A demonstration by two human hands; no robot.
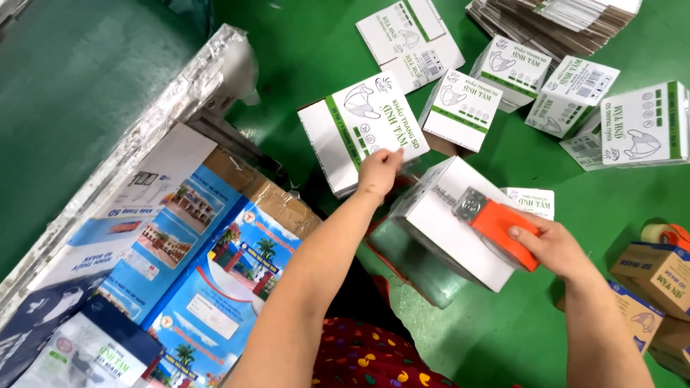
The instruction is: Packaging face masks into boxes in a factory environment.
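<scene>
Tape dispenser on white carton, green floor.

R hand [557,248] grips orange tape dispenser [499,228], its metal end pressed to top of plain white carton [449,230] lying tilted at centre. L hand [379,171] reaches fwd, fingers closed on edge of green-printed white box [359,133] just beyond the carton. Approx. six more printed boxes [575,93] scattered upper right; flat card stack [553,21] behind them. Brown cartons [658,276] far right. Blue-printed packs [208,266] left.

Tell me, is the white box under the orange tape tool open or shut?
Shut: the box shows only smooth closed sides, no raised flaps, under the tape tool in the right hand.
</scene>
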